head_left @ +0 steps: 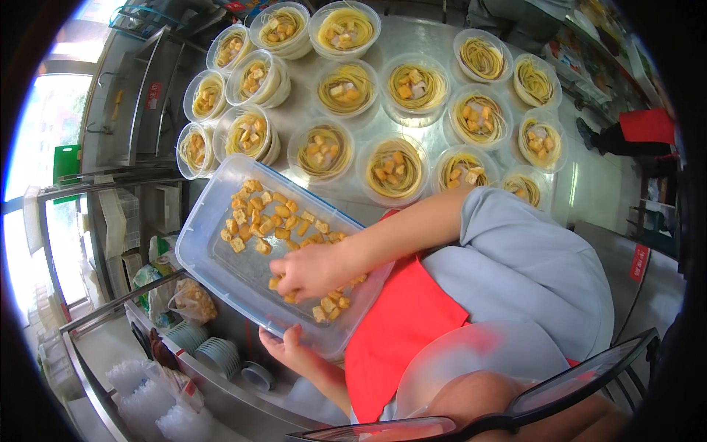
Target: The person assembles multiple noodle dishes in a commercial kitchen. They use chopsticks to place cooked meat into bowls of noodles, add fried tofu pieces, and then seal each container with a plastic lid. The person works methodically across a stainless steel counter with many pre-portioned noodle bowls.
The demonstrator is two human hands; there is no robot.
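Observation:
A clear plastic storage box (190, 237) with a blue edge is tilted in front of my red apron (397, 326). Golden fried tofu cubes (257, 215) lie scattered over its bottom. My left hand (295, 348) grips the box's near rim from outside, thumb against the wall. Inside the box, my right hand (315, 271) has its fingers bent around tofu cubes, one showing at the fingertips; the palm side is hidden. Beyond the box, round clear plastic bowls (393, 168) hold coiled yellow noodles, most topped with tofu cubes.
The bowls stand on a stainless steel table (386, 33), some stacked. At left is a metal rail (83, 326), with a bag of tofu-like pieces (193, 301) and stacked plates (218, 356) nearby. Another person (635, 130) in a red apron is at far right.

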